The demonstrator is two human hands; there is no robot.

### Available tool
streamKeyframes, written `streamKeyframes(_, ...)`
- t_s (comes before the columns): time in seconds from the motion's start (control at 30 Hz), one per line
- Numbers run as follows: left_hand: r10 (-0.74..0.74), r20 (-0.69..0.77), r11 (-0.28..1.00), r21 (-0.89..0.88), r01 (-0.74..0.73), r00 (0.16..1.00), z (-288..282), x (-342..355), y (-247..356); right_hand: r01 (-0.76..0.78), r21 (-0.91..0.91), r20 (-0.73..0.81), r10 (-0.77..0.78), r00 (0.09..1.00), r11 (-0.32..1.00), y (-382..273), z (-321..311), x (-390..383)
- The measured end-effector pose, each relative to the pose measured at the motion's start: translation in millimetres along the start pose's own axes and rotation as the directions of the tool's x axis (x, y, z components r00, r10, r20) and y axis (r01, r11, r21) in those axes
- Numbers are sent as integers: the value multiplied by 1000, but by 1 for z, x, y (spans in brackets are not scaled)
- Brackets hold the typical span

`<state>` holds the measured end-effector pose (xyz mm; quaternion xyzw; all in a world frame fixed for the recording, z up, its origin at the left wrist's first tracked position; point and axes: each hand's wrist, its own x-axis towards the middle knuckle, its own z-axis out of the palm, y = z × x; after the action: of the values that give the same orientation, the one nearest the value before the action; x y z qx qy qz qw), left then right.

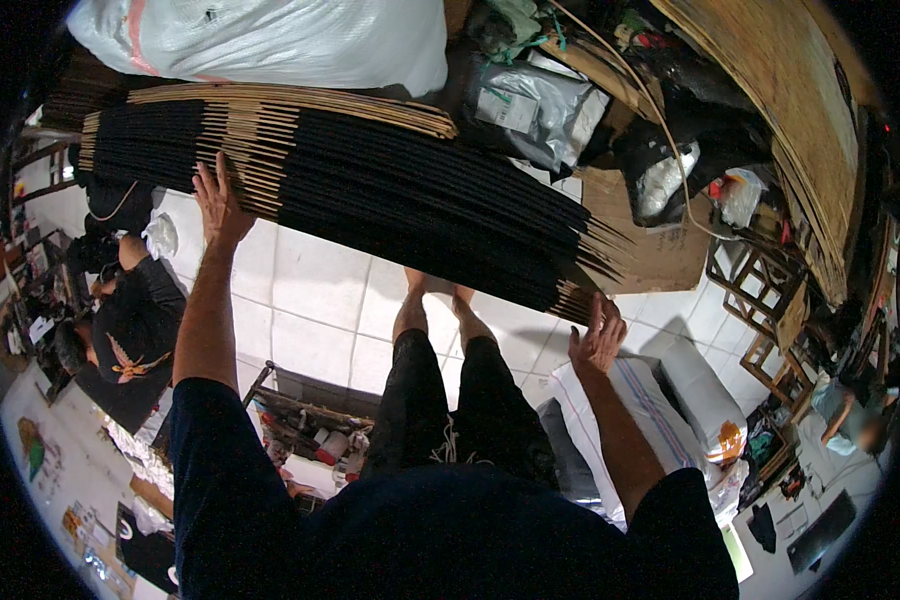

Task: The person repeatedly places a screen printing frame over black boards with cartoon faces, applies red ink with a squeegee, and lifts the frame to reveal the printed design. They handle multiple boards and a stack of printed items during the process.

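Observation:
A wide layer of long black-coated sticks with bare tan ends, resembling incense sticks [390, 200], stretches across in front of me, slanting down to the right. The sticks overlap in two lengthwise groups, with a band of bare tan ends showing left of the middle. My left hand [220, 205] rests at the near edge beside that band, its fingers stretched out over the stick ends. At the near right corner, my right hand [598, 338] touches the bare tips with extended fingers. Whatever supports the sticks underneath is hidden.
Beyond the sticks lie a large white sack [270, 45] and a grey plastic package [535, 110]. Flattened cardboard [660, 255] and wooden frames [760, 290] are at the right. White sacks [635, 420] stand near my right arm. A person in black [135, 320] sits at the left.

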<state>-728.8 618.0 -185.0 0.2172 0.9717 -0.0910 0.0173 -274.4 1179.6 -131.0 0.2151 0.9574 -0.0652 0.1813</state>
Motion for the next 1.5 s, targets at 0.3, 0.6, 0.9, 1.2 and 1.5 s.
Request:
streamKeyframes(0.3, -219, 238, 960, -119, 252, 946, -30, -5, 5, 252, 200, 152, -284, 947, 947, 61, 24, 52)
streamKeyframes(0.6, -251, 430, 961, 8, 275, 867, -41, 6, -2, 309, 155, 306, -343, 888, 938, 27, -43, 62)
streamKeyframes(0.9, -98, 364, 986, -87, 139, 926, -28, 2, -18, 411, 197, 137, -440, 888, 890, 88, -67, 27)
streamKeyframes(1.2, -697, 365, 496, -376, 783, 617, 13, -52, -10, 101, 184, 105, -122, 987, 978, 199, 42, -47)
streamKeyframes(1.5, 285, 609, 445, -768, 461, 740, -5, -16, 57, -743, 665, 742, 187, 644, -80, 215, 65, -82)
